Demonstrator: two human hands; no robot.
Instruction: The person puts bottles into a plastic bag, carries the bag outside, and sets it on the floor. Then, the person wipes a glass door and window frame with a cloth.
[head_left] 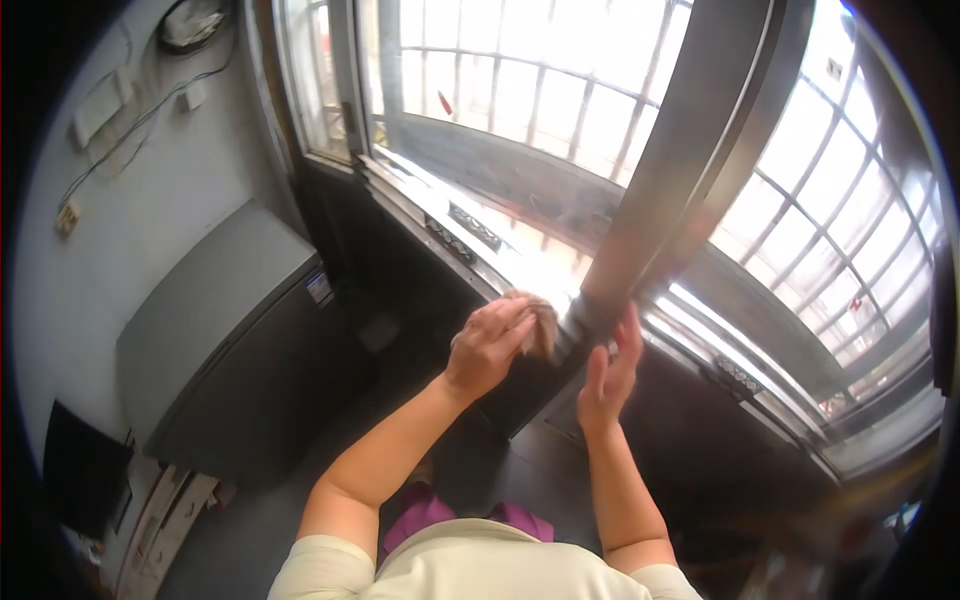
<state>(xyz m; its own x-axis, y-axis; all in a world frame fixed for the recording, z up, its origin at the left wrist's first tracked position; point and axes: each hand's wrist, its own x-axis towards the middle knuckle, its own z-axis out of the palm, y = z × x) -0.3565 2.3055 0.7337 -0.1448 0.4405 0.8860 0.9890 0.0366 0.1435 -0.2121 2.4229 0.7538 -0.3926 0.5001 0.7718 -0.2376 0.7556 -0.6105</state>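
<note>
My left hand is closed around a crumpled brownish cloth, held at the window sill beside the dark upright post. My right hand is to the right of it, at the foot of the post, with its fingers stretched upward and nothing visible in them. Whether its fingertips touch the post I cannot tell. A bright window with bars outside rises in front of both hands.
On the left a grey chest-like appliance stands against the white wall, with cables above it. A dark screen and a drawer unit are at lower left. Another barred window is on the right.
</note>
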